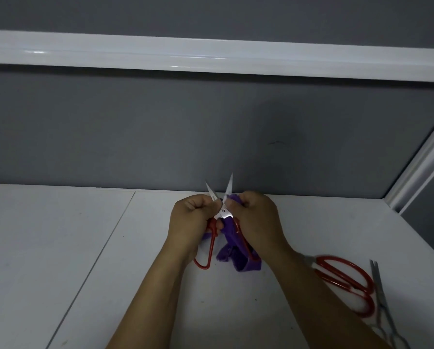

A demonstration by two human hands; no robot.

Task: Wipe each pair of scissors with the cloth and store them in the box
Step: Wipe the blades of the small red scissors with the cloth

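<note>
Red-handled scissors (223, 213) are held above the white table (85, 248) with their blades spread apart and pointing away from me. My left hand (189, 217) grips the left blade and handle. My right hand (255, 217) holds a purple cloth (232, 255) pressed around the right blade and handle; the cloth hangs down under the hands. A second, larger pair of red-handled scissors (344, 279) lies on the table at the right, partly hidden by my right forearm. Beside it lies a slim all-metal pair (382, 303). No box is in view.
A grey partition wall (160, 134) with a white rail (211, 59) stands right behind the table. A white frame post (422, 159) runs down at the right corner. A seam (97, 250) crosses the tabletop on the left.
</note>
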